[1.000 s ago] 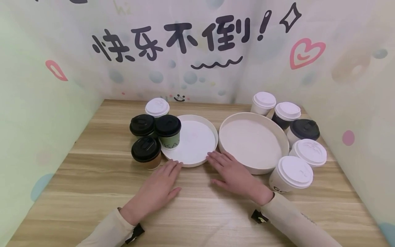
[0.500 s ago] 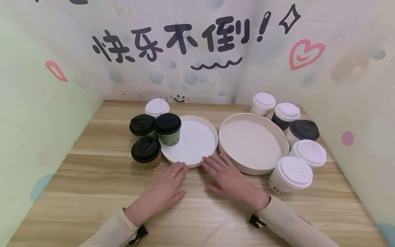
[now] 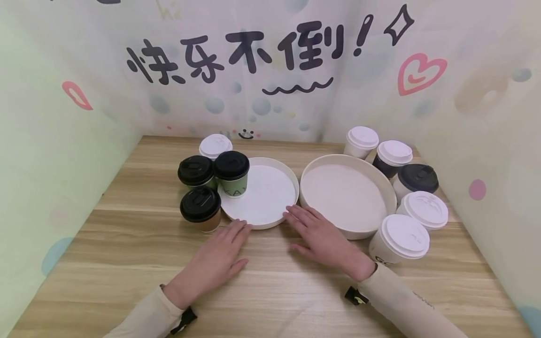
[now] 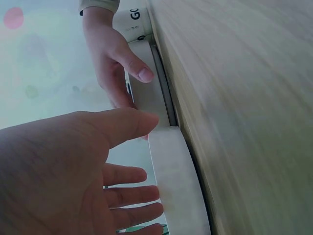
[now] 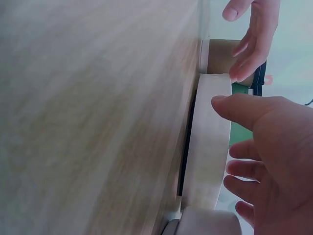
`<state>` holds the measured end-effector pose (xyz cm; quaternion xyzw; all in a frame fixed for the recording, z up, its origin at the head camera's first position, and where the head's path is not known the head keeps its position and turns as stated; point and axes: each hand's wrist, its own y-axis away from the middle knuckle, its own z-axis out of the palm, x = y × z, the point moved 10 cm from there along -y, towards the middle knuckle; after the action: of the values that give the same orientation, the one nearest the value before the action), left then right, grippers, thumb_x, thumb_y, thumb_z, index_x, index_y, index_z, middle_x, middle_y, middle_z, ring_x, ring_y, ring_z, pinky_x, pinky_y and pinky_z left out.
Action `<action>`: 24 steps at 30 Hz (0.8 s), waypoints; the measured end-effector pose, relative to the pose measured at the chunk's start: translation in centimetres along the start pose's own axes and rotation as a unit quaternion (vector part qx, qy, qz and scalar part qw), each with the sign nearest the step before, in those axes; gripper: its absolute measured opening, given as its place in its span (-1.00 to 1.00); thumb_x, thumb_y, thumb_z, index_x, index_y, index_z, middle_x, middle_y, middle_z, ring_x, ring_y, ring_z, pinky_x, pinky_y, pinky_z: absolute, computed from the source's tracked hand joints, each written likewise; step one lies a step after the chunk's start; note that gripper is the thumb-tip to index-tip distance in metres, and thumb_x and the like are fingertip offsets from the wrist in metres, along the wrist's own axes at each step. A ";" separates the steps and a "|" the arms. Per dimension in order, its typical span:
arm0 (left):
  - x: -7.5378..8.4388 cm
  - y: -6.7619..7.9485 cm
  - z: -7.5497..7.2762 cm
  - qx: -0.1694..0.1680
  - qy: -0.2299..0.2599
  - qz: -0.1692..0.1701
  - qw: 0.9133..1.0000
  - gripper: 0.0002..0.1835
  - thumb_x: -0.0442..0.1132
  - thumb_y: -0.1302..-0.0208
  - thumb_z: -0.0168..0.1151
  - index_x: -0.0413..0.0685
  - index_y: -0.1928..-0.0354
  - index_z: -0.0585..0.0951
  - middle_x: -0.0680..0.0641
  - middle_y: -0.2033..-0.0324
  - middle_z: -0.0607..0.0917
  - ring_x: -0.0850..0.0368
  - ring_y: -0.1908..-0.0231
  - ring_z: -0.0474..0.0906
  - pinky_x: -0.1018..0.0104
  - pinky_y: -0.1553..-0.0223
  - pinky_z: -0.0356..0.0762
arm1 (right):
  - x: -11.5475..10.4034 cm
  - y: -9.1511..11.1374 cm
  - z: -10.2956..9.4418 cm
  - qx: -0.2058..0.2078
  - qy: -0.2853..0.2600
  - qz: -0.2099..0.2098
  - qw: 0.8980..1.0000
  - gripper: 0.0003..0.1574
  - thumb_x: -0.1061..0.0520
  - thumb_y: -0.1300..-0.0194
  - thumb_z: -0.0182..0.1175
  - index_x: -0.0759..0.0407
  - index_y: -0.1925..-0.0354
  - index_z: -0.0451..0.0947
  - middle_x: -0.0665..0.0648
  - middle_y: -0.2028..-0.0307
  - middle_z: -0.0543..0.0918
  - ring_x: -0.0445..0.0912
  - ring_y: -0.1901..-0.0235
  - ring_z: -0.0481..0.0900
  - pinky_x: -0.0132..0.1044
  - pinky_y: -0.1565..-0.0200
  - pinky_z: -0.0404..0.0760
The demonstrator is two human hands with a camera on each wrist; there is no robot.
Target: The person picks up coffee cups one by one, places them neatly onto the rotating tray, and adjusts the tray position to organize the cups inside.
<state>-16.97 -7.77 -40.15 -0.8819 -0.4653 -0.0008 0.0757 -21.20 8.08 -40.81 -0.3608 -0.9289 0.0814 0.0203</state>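
Two round trays stand side by side in the head view: a smaller white tray [image 3: 270, 202] and a larger cream tray [image 3: 346, 232]. A green paper cup with a black lid [image 3: 233, 183] stands upright on the white tray's left side. My left hand [image 3: 213, 258] is extended palm down, its fingertips at that tray's front rim. At the rim's front right are the fingertips of my right hand [image 3: 323, 241]. Both hands have relaxed fingers and hold nothing. The left wrist view shows fingers against or very near the tray wall [image 4: 178, 181]; exact contact is hard to tell.
Left of the white tray stand a brown cup with a black lid [image 3: 203, 218], another black-lidded cup [image 3: 196, 171] and a white-lidded cup [image 3: 215, 146]. Several lidded cups, including a large white one [image 3: 399, 239], curve around the cream tray's right side. Printed cloth [image 3: 270, 112] encloses the table.
The green cup has shifted slightly toward the back on the white tray. Both hands came closer together along the front rim, then moved apart again. The other cups stayed put.
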 end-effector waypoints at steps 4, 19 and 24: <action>-0.2 0.1 0.0 -0.002 -0.003 -0.002 1.000 -0.23 0.04 -0.25 0.32 -0.25 -0.39 0.35 -0.26 -0.35 0.44 -0.17 -0.38 0.37 -0.08 -0.36 0.41 | 0.1 0.0 0.1 0.002 0.004 -0.004 1.000 -0.04 -0.20 -0.27 0.28 0.18 -0.46 0.24 0.19 -0.46 0.32 0.06 -0.47 0.27 0.02 -0.48 0.25; -0.2 0.0 -0.9 0.005 -0.005 -0.001 1.000 -0.22 0.02 -0.24 0.34 -0.21 -0.41 0.33 -0.23 -0.35 0.43 -0.13 -0.39 0.36 -0.03 -0.37 0.41 | 0.0 0.0 0.2 -0.006 0.010 -0.007 1.000 -0.05 -0.21 -0.29 0.26 0.18 -0.47 0.23 0.19 -0.45 0.34 0.06 -0.47 0.27 0.01 -0.49 0.24; 0.1 -0.2 -3.8 0.047 -0.020 0.004 0.999 -0.22 -0.01 -0.18 0.40 -0.16 -0.38 0.36 -0.19 -0.31 0.48 -0.08 -0.31 0.45 0.07 -0.30 0.50 | -0.1 0.0 0.1 -0.002 0.008 -0.010 1.000 -0.05 -0.21 -0.29 0.27 0.19 -0.46 0.24 0.20 -0.44 0.35 0.07 -0.47 0.28 0.02 -0.48 0.25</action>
<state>-16.84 -8.09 -36.31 -0.8790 -0.4628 0.0388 0.1082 -21.15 8.02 -40.94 -0.3525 -0.9323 0.0762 0.0275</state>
